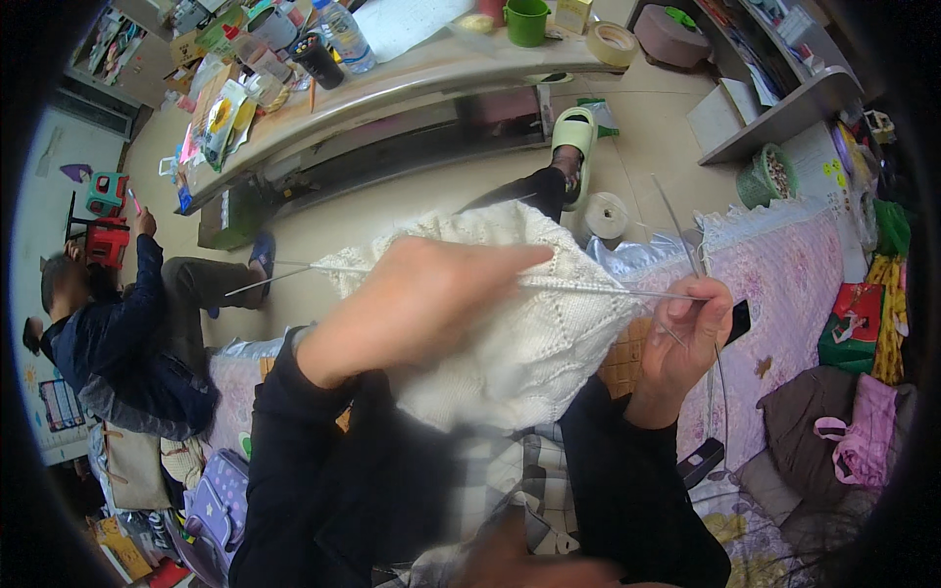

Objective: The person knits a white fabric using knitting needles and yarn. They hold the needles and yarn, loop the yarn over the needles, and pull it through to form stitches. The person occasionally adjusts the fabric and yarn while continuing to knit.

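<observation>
A white knitted piece (507, 345) with an openwork pattern spreads before me, above my lap. Thin metal knitting needles (573, 285) run along its stitches, and bare needle ends (268, 282) stick out at the left. My left hand (434, 294) lies over the knitting with its index finger stretched to the right; it is blurred, and its other fingers are hidden. Beyond the right corner of the knitting, my right hand (687, 323) pinches the end of a needle between thumb and fingers. Another thin needle (673, 217) rises above that hand.
A white yarn cone (606, 215) stands on the floor ahead, near a foot in a pale green slipper (575, 136). Past it runs a cluttered table (441, 84). Another person (132, 353) sits at left. A quilted pink cover (779, 279) lies at right, with a dark phone (737, 323).
</observation>
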A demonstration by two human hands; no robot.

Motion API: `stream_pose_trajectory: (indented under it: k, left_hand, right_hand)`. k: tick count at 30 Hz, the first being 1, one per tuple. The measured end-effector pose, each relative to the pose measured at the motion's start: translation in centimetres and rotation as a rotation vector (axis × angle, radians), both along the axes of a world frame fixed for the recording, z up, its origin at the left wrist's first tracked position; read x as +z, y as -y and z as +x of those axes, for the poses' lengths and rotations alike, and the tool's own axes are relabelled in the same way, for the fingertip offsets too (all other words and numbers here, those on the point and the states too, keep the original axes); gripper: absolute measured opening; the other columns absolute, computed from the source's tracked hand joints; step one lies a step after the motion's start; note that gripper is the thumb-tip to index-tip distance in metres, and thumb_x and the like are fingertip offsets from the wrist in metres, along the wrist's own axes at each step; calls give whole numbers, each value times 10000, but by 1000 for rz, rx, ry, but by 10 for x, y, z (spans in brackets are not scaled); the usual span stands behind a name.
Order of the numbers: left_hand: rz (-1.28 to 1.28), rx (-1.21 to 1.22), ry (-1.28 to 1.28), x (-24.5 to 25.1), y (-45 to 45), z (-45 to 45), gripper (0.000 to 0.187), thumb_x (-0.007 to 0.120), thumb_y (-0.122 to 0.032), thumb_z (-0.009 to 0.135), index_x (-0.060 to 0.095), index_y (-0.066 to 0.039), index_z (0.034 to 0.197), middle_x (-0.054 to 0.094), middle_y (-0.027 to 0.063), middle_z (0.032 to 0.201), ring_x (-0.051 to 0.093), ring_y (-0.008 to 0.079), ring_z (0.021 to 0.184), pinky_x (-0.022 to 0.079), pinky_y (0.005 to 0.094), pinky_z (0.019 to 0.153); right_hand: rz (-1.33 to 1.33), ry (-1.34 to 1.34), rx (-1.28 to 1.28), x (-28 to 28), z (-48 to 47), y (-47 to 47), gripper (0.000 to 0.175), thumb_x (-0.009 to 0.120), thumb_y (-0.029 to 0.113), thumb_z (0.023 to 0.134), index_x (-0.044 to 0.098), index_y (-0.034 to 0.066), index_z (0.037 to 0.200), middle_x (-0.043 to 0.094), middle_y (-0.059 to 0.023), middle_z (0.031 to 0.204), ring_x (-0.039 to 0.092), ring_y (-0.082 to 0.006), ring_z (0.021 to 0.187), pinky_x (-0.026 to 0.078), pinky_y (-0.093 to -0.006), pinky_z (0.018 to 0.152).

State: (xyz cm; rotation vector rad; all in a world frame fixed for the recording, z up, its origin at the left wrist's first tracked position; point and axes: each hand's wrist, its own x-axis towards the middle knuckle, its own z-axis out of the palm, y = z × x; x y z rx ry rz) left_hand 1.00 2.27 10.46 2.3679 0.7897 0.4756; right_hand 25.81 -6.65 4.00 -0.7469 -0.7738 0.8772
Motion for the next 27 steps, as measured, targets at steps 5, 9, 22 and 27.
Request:
stream_pose_trajectory:
  k: [5,9,22,27]
  left_hand:
    - [-24,-75,54,4,-1,6,149,647,-90,837,614,-68,981,631,147,772,635,332,671,490,395,586]
    - [-37,-88,83,1,5,18,97,641,-96,835,597,-66,917,598,139,738,621,334,658,482,407,576]
    - [522,419,141,-32,32,-58,255,679,-263,825,655,-62,979,622,112,845,609,270,758,485,393,677]
    - [525,492,46,-45,41,-83,258,710,-325,798,666,-72,825,599,71,712,593,244,644,460,364,601]
  right_hand:
    - [13,-32,-138,2,-4,7,322,497,315,1003,557,2,955,505,-54,715,433,-89,556,335,-198,452]
    - [-76,55,-166,-5,-15,8,286,513,277,997,561,7,916,503,-43,712,434,-78,569,337,-193,493]
    - [-244,80,-274,-14,-25,10,248,437,235,1018,540,39,906,415,43,752,339,-15,623,285,-160,586]
    - [-246,149,-298,-22,-28,6,279,400,237,1029,534,27,903,425,22,777,344,-28,650,285,-167,594]
